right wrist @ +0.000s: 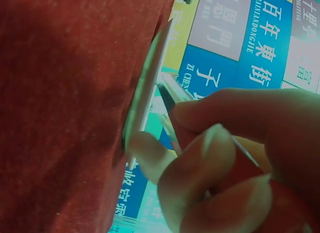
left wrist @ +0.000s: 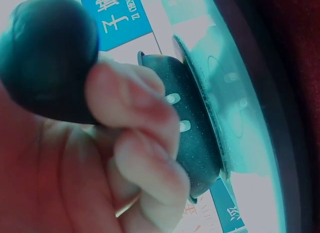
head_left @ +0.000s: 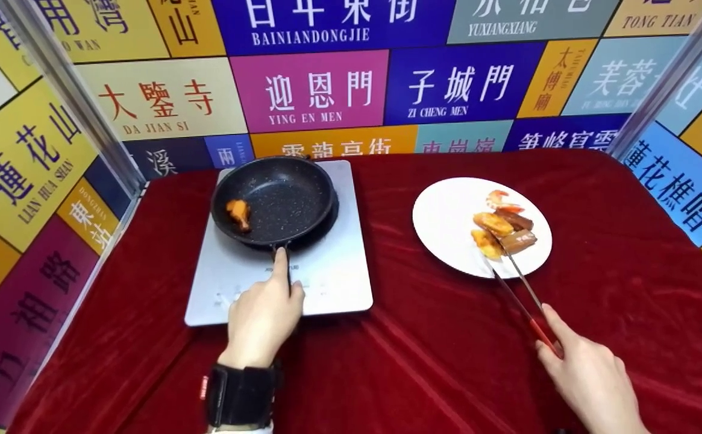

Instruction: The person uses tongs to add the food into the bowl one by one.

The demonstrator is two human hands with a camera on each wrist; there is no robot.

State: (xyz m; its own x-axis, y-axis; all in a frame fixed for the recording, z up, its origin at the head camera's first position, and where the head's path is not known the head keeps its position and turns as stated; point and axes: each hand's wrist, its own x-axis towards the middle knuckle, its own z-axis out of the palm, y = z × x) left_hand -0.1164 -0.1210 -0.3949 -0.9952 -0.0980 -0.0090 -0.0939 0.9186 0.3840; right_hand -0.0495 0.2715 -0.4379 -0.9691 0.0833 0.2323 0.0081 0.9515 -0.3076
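Note:
My left hand (head_left: 264, 313) grips the handle (left wrist: 50, 58) of a black frying pan (head_left: 284, 202), its index finger laid along the top. The pan sits on a white induction cooktop (head_left: 332, 289), and a browned chicken drumstick (head_left: 238, 215) lies at its left side. With my right hand (head_left: 592, 367) I hold tongs (head_left: 534, 325) with a red grip. The tong tips are at the food on a white plate (head_left: 441, 241); whether they pinch a piece cannot be told. On that plate are a shrimp (head_left: 500, 200), yellow-orange fried pieces (head_left: 493, 223) and brown pieces (head_left: 517, 241).
Dark red velvet cloth (head_left: 411, 337) covers the table, with folds near the front. Behind stands a wall (head_left: 308, 96) of coloured panels with Chinese lettering, and metal posts (head_left: 85, 102) rise at its corners. The plate lies to the right of the cooktop.

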